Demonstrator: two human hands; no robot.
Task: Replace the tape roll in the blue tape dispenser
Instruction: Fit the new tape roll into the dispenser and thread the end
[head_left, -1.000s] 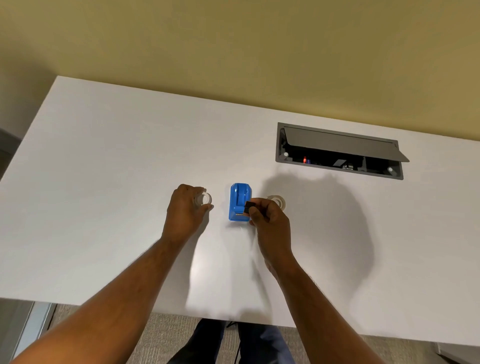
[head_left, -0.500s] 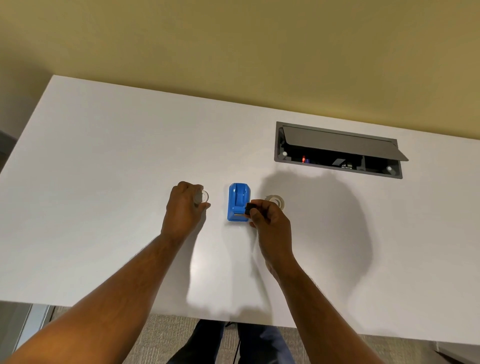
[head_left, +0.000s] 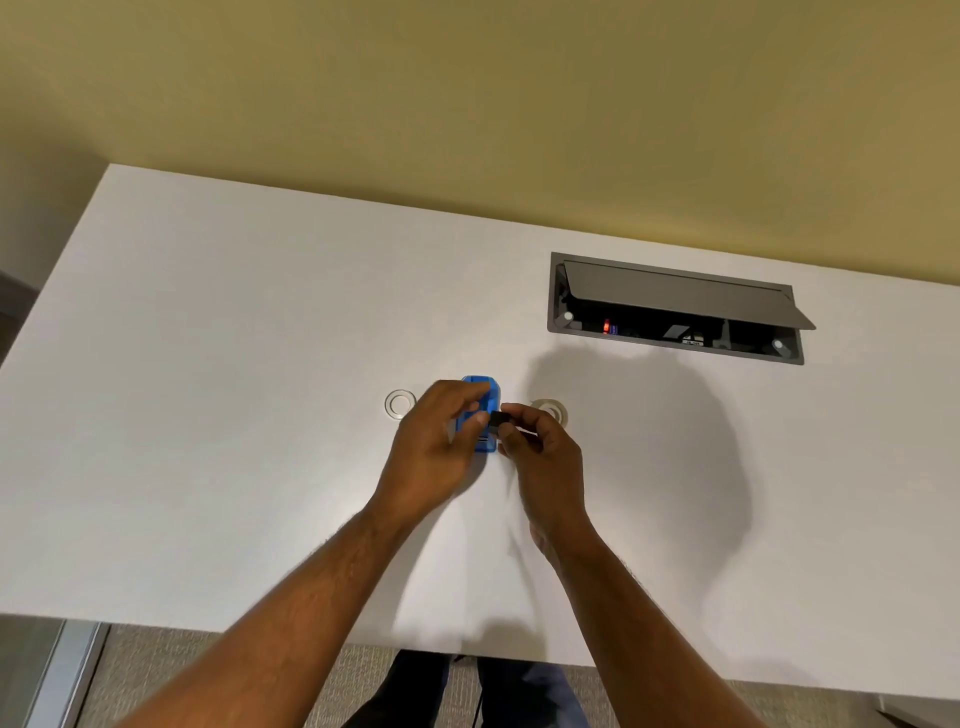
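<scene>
Left hand (head_left: 434, 441) is on the blue tape dispenser (head_left: 485, 410), fingers curled over its left side and top, steadying it on the white table (head_left: 208, 364). Right hand (head_left: 540, 447) sits just right of the dispenser, thumb and fingertips pinched on a small black piece (head_left: 500, 419) that touches the dispenser's right edge; probably the core spindle, though it is too small to be sure.

Out from the dispenser: a clear ring (head_left: 400, 404) lies flat on the table just to its left, free of either hand, looking like a spent core or a thin roll. To the dispenser's right, partly hidden behind the right hand, lies a second roll (head_left: 549, 408), whitish and fuller, likely the fresh tape.

Handling call: the dispenser looks like light, hard plastic that will skate on this smooth top, so the side grip seems wise, away from the cutter end. The black piece is tiny and slick, so a fingertip pinch suits it. The rolls are light and stiff; take them by the outer rim.

Beyond the dispenser, further right, an open grey cable hatch (head_left: 675, 312) is set into the table.
</scene>
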